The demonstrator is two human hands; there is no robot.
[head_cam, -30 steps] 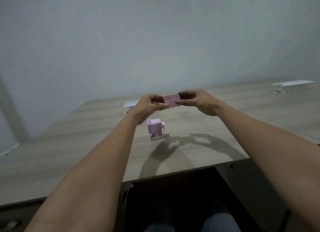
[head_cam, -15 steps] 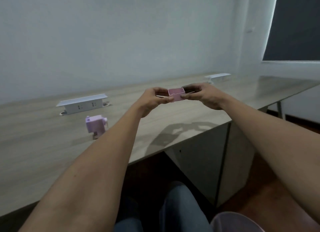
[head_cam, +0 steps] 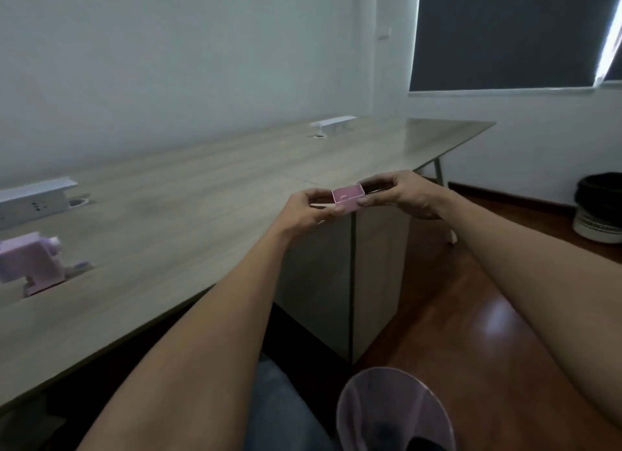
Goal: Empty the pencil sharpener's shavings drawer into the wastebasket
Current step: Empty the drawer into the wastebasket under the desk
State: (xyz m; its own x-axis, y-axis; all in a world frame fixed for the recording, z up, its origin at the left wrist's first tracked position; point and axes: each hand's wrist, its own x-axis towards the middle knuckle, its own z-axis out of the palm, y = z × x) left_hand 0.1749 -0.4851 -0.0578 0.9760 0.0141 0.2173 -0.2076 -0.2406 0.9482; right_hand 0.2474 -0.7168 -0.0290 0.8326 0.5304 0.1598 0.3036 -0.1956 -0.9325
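Head view: I note both hands, left (head_cam: 308,206) and right (head_cam: 400,195), with grip clamped on the pink drawer (head_cam: 348,196), held level over the bench (head_cam: 202,195) edge. Sharpener (head_cam: 32,264) at nine o'clock; wastebasket (head_cam: 597,206) at three.

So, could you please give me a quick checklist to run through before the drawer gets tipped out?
1. Drawer held at both ends by left hand and right hand: ok.
2. Drawer level, open side up: ok.
3. Drawer out of sharpener, which sits on the desk: ok.
4. Drawer over a bin: not ok; pink bin is nearer, below.
5. Shavings inside: cannot tell.
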